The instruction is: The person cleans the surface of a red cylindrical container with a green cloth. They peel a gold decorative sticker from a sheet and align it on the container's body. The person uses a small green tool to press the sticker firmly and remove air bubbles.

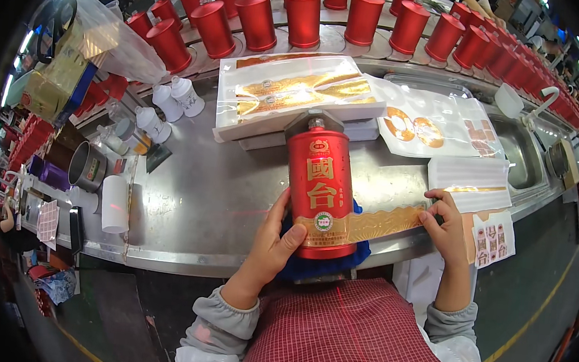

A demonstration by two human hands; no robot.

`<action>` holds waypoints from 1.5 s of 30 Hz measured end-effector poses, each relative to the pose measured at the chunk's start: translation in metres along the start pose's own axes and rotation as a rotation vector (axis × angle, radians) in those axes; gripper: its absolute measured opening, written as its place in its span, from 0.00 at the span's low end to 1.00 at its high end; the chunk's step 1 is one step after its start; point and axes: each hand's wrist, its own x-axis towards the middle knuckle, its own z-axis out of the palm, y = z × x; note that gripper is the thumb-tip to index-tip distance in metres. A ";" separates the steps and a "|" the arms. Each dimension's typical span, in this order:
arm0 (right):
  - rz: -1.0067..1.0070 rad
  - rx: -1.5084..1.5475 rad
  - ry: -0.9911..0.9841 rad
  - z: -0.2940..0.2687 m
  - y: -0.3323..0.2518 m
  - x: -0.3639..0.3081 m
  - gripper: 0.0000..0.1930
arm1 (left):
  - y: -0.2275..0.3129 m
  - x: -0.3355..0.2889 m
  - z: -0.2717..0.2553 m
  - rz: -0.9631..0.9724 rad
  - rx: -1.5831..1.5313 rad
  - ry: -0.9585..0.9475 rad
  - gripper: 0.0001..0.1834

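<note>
Red bottle (pixel 321 187) against left hand (pixel 273 237) (thumb on base), right hand (pixel 446 224) pinching gold label (pixel 385 222)

I see a steel bench (pixel 192 207): label sheets (pixel 296 93), white caps (pixel 173 100), a blue cloth (pixel 324 262) and a paper roll (pixel 116 203) lie on it.

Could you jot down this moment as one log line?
left hand: steadies red bottle lying on blue cloth | right hand: pinches gold label strip against bottle | behind: row of red bottles
</note>
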 end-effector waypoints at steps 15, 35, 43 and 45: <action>0.056 -0.019 -0.011 0.007 -0.011 0.004 0.09 | -0.008 -0.002 0.000 0.005 0.052 -0.001 0.46; 0.058 -0.024 0.000 0.009 -0.006 0.006 0.09 | -0.011 0.001 0.002 0.062 0.037 -0.041 0.46; -0.003 -0.058 -0.035 0.007 -0.004 0.005 0.07 | -0.007 0.002 0.002 0.054 0.028 -0.043 0.46; 0.035 -0.025 -0.049 0.006 -0.005 0.004 0.07 | -0.001 0.002 0.004 0.050 0.001 -0.048 0.46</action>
